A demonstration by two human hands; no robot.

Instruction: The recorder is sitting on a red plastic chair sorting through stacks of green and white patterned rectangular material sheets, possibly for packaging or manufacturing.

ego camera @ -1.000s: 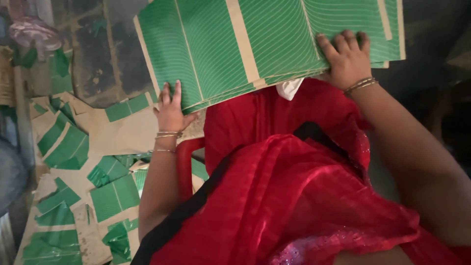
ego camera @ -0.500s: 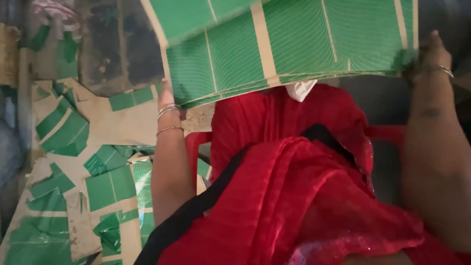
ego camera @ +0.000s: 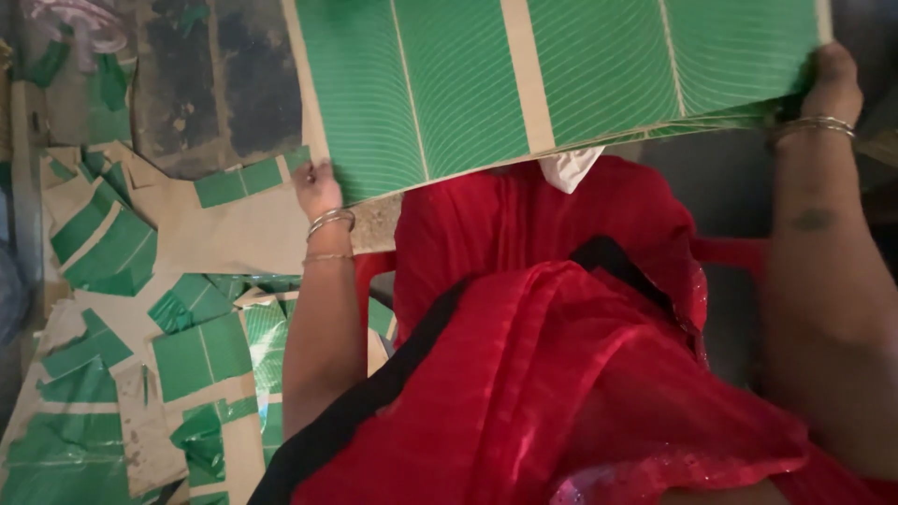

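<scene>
Sheets: a stack of large green sheets (ego camera: 561,79) with fine curved lines and tan strips between the green panels, held flat above the person's lap, across the upper part of the view; its top runs out of frame.
Left hand: the left hand (ego camera: 318,187) grips the stack's lower left corner; the fingers are under the sheets and hidden, the thumb side lies at the edge. Thin bangles sit on the wrist.
Right hand: the right hand (ego camera: 831,79) holds the right edge of the stack, fingers tucked behind it, so their spread cannot be told. Bangles circle this wrist too.
Lap: a red garment (ego camera: 561,355) with a black border covers the person's legs, directly below the sheets; a small white scrap (ego camera: 569,168) shows just under the stack's lower edge.
Floor, left: cut green pieces (ego camera: 112,248) and brown paper offcuts (ego camera: 234,234) lie scattered on the floor, well apart from the held stack.
Floor, upper left: dark, worn floor (ego camera: 215,84).
</scene>
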